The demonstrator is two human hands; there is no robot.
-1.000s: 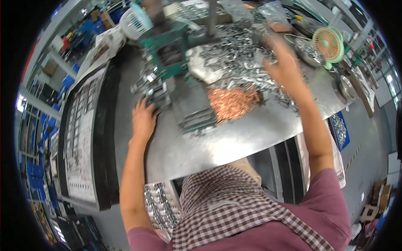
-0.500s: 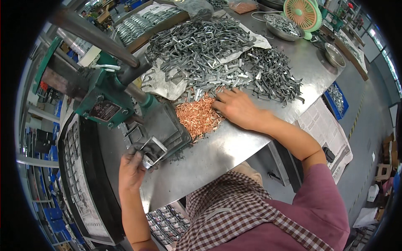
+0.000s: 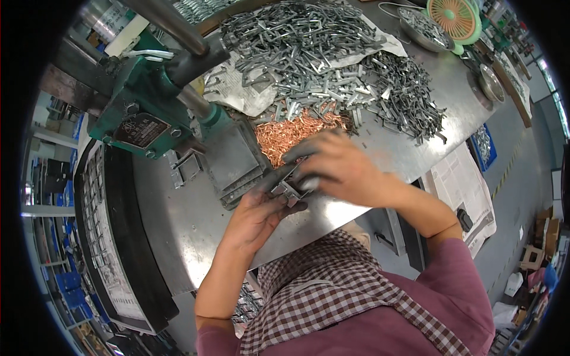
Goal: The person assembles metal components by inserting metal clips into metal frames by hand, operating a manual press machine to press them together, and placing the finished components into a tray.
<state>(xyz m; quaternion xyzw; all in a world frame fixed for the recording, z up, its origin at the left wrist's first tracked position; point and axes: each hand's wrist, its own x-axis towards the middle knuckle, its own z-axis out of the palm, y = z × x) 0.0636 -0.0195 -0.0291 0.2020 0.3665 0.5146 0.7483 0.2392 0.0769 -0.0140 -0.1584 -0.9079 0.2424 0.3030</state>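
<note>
Grasped in the fingers of the left hand [image 3: 256, 216] is a small metal frame [image 3: 285, 191], held above the near part of the steel table [image 3: 178, 237]. It is covered partly by the right hand [image 3: 350, 169], whose curled fingers are blurred; whether anything is pinched in them cannot be told. On the left, the hands are bordered closely by the stepped base [image 3: 231, 157] of a green press [image 3: 139, 113]; beyond them, by a heap of copper-coloured pins [image 3: 285, 136]. Bare steel is left open toward the table's near edge, and also to the left, as far as a black-rimmed tray [image 3: 145, 255]. Half a second earlier, the 2 hands were seen apart, the frame beside the press base and the right fingers at the pins; now both have been brought together.
</note>
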